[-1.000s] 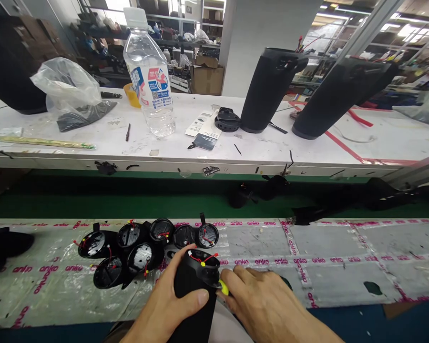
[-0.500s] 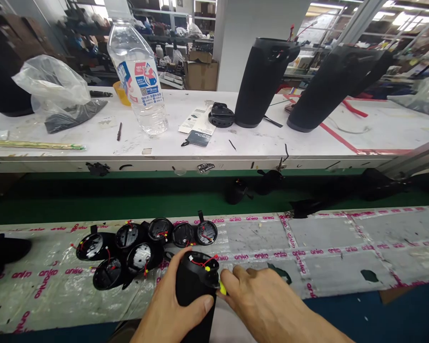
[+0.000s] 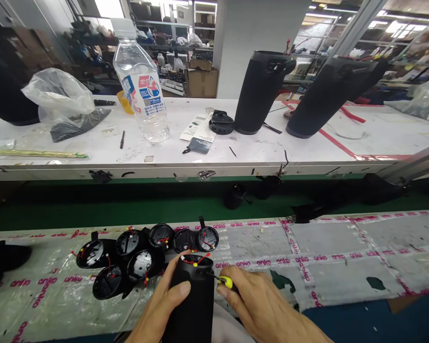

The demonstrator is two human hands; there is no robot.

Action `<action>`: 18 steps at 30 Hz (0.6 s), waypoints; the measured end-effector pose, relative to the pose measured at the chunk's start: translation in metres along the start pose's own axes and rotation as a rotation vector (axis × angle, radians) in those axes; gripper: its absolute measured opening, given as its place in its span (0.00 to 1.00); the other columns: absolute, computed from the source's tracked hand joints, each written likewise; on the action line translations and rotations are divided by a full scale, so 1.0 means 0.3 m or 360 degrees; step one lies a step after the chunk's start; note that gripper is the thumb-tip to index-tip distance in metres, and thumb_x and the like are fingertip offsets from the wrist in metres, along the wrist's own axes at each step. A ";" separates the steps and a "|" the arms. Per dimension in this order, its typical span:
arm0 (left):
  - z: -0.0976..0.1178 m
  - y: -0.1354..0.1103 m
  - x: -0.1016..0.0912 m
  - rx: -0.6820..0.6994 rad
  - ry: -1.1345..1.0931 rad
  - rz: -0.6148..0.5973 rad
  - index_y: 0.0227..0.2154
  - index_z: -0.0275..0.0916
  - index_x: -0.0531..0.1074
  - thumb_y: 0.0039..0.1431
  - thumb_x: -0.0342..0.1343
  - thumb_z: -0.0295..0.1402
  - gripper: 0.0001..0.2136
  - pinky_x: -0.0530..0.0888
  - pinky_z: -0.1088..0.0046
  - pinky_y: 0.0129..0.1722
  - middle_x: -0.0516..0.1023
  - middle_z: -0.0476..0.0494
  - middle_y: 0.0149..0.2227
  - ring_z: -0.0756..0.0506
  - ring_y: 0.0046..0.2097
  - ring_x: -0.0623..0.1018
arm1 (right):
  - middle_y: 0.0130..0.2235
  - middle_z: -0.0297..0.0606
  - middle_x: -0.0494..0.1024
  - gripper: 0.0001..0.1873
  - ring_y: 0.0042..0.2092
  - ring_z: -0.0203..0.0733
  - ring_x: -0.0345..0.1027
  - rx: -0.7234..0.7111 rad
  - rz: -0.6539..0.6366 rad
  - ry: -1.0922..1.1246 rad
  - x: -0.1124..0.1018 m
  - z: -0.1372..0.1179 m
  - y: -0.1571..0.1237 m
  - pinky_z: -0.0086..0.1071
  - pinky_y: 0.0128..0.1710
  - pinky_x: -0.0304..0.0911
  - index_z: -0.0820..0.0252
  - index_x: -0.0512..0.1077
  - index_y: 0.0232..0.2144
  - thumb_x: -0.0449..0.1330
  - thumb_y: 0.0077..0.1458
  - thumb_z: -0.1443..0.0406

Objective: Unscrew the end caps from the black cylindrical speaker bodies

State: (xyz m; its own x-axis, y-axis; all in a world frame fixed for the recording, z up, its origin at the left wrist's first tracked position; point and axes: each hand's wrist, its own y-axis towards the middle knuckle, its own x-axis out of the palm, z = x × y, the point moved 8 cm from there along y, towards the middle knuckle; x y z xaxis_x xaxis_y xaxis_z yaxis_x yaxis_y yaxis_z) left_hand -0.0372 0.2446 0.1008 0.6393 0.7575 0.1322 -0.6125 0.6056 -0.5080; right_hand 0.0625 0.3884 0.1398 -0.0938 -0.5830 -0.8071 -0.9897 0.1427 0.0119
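My left hand (image 3: 166,300) is wrapped round a black cylindrical speaker body (image 3: 193,309), holding it upright with the thumb across its front. Red wires with a yellow connector stick out of the open top. In my right hand (image 3: 253,295) is a screwdriver (image 3: 228,282) with a yellow-and-black handle. Its thin dark shaft points left at the side of the speaker just below the rim, where a small recessed part sits. Whether the tip is inside that recess I cannot tell.
Several black open cylinders (image 3: 141,263) with red wires stand left of my hands on the plastic-covered surface (image 3: 253,243). On the white shelf beyond are a water bottle (image 3: 143,90), a plastic bag (image 3: 62,100), a black round cap (image 3: 221,122) and tall speaker bodies (image 3: 260,93).
The speaker body has turned more upright and shifted slightly left. My right hand has drawn back a little, so more of the screwdriver's handle and its shaft show.
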 end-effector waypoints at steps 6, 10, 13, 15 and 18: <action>0.047 0.007 -0.027 0.0163 0.0265 0.0073 0.60 0.45 0.64 0.49 0.63 0.52 0.37 0.64 0.53 0.64 0.74 0.39 0.59 0.32 0.61 0.71 | 0.34 0.29 0.78 0.08 0.31 0.43 0.76 -0.0118 -0.0086 -0.0391 0.015 -0.042 0.012 0.31 0.25 0.55 0.53 0.63 0.40 0.59 0.62 0.67; 0.063 0.003 -0.024 0.0198 0.0345 0.0119 0.58 0.44 0.65 0.47 0.64 0.52 0.36 0.65 0.54 0.62 0.76 0.39 0.56 0.31 0.59 0.73 | 0.31 0.30 0.76 0.09 0.29 0.42 0.74 -0.0240 -0.0093 -0.0583 0.015 -0.072 0.021 0.31 0.23 0.50 0.55 0.61 0.38 0.61 0.62 0.66; 0.067 -0.002 -0.023 0.0205 0.0374 0.0148 0.57 0.44 0.64 0.46 0.64 0.52 0.36 0.65 0.54 0.62 0.77 0.40 0.55 0.32 0.58 0.73 | 0.31 0.31 0.76 0.10 0.29 0.42 0.73 -0.0280 -0.0117 -0.0632 0.019 -0.081 0.027 0.32 0.22 0.49 0.55 0.61 0.38 0.62 0.61 0.65; 0.068 -0.003 -0.023 0.0222 0.0390 0.0164 0.57 0.45 0.64 0.46 0.64 0.52 0.35 0.66 0.55 0.61 0.77 0.41 0.54 0.33 0.57 0.74 | 0.31 0.31 0.75 0.10 0.28 0.42 0.73 -0.0313 -0.0125 -0.0663 0.021 -0.085 0.030 0.33 0.21 0.49 0.54 0.61 0.38 0.61 0.62 0.65; 0.066 -0.003 -0.025 0.0236 0.0413 0.0184 0.57 0.44 0.65 0.46 0.64 0.53 0.35 0.69 0.56 0.59 0.78 0.41 0.53 0.33 0.56 0.75 | 0.31 0.31 0.75 0.09 0.28 0.42 0.73 -0.0336 -0.0114 -0.0713 0.021 -0.085 0.033 0.34 0.21 0.49 0.55 0.61 0.38 0.60 0.62 0.65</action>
State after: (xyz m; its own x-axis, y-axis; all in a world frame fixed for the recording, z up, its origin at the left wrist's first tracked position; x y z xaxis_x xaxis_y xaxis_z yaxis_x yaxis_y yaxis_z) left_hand -0.0505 0.2432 0.1173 0.6471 0.7474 -0.1505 -0.7369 0.5625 -0.3750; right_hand 0.0494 0.3659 0.1500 -0.0150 -0.1779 -0.9839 -0.9966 -0.0772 0.0291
